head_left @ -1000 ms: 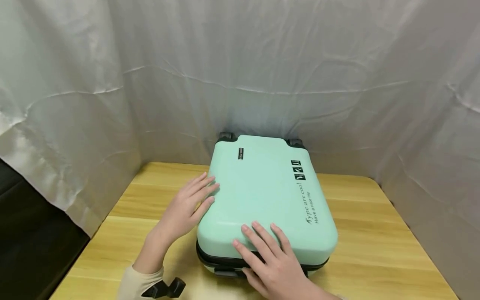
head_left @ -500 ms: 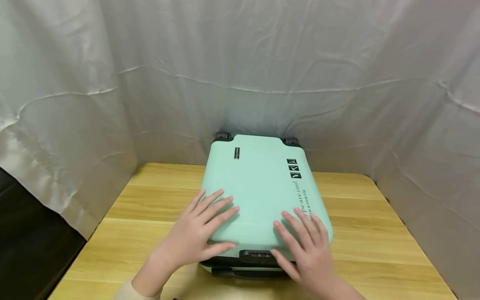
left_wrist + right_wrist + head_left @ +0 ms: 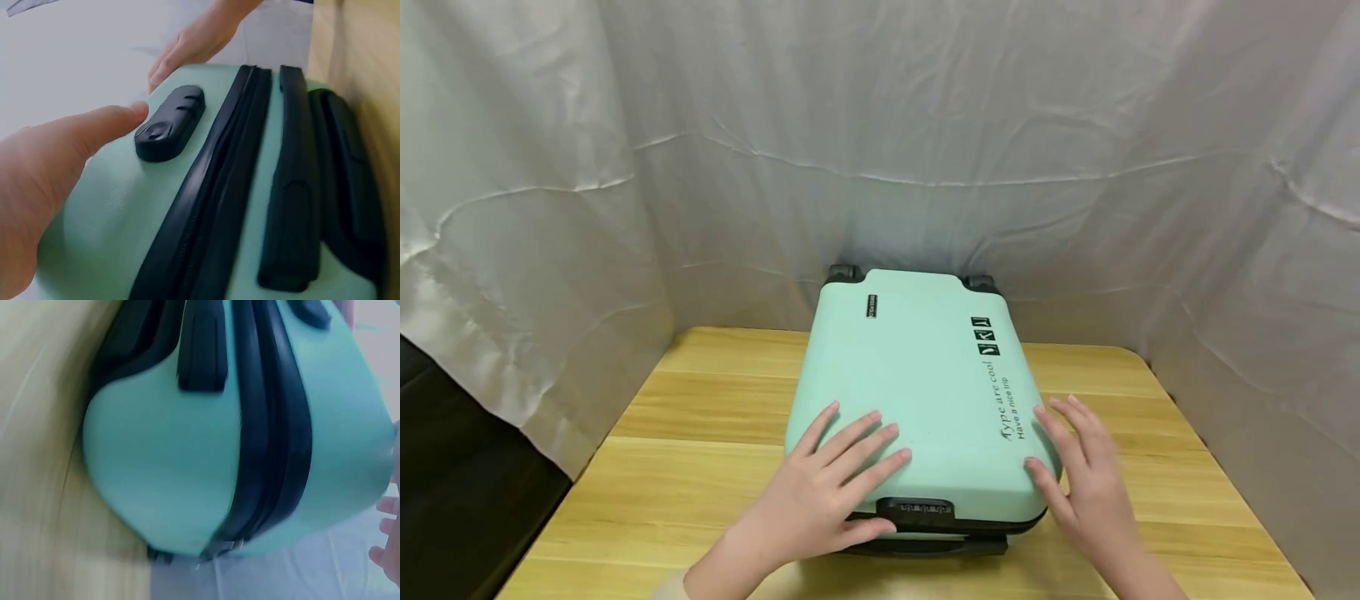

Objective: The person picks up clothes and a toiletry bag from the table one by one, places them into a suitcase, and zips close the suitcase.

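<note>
A mint-green hard-shell suitcase (image 3: 917, 392) lies flat on the wooden table (image 3: 700, 425), wheels toward the back curtain. My left hand (image 3: 835, 487) rests flat on its near left top, fingers spread, thumb by the black combination lock (image 3: 916, 512) on the front edge. My right hand (image 3: 1086, 475) presses straight fingers against the near right corner. In the left wrist view the thumb (image 3: 94, 134) lies beside the lock (image 3: 170, 122), with the black zipper seam (image 3: 212, 187) and handle (image 3: 294, 187) alongside. The right wrist view, blurred, shows the suitcase corner (image 3: 187, 444) and its seam.
A wrinkled white curtain (image 3: 880, 150) closes in the table at the back and both sides. The suitcase's two rear wheels (image 3: 842, 273) touch the back curtain. Bare tabletop lies left and right of the case. A dark gap (image 3: 445, 500) opens at far left.
The suitcase has turned so its front lock edge faces me more squarely. My right hand slid from the top to the right corner; my left hand moved further onto the near top.
</note>
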Tool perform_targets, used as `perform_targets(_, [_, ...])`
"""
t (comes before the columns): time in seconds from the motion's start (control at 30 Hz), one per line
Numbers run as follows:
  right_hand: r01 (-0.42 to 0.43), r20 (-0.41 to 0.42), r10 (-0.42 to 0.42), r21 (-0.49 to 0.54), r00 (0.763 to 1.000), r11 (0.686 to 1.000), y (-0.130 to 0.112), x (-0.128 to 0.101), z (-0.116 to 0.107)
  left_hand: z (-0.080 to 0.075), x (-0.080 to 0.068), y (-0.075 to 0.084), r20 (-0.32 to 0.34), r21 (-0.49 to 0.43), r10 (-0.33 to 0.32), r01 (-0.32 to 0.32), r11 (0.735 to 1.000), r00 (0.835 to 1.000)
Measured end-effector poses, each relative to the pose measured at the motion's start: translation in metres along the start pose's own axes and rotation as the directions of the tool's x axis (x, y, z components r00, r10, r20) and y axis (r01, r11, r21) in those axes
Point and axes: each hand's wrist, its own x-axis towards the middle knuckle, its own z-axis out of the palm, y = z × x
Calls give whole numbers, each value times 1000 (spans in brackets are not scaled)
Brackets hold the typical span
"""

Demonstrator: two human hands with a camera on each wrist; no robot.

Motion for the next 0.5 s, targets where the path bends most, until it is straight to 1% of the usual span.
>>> perform_targets(0.13, [-48,-15,48,-8,999,999,21,-3,-2,2,-4,5,53,50,-7,4,999,999])
perform_targets(0.2, [-83,-11,82,-17,997,996,32,-4,-2,3,-5,7,85,71,-18,12,997,996])
perform_targets(0.3, [-126,6,126,-34,992,991,46,-7,0,5,-7,10,110,98,-31,21,995,993])
perform_targets(0.37, [-147,37,149,-55,988,988,54,-9,2,6,-8,12,124,110,-41,27,994,991])
perform_targets(0.47, [-138,92,147,-96,985,986,64,-14,6,7,-9,14,132,122,-50,34,992,990])
perform_targets(0.5, [-134,122,147,-108,982,985,66,-15,7,8,-9,14,131,124,-51,35,992,990])
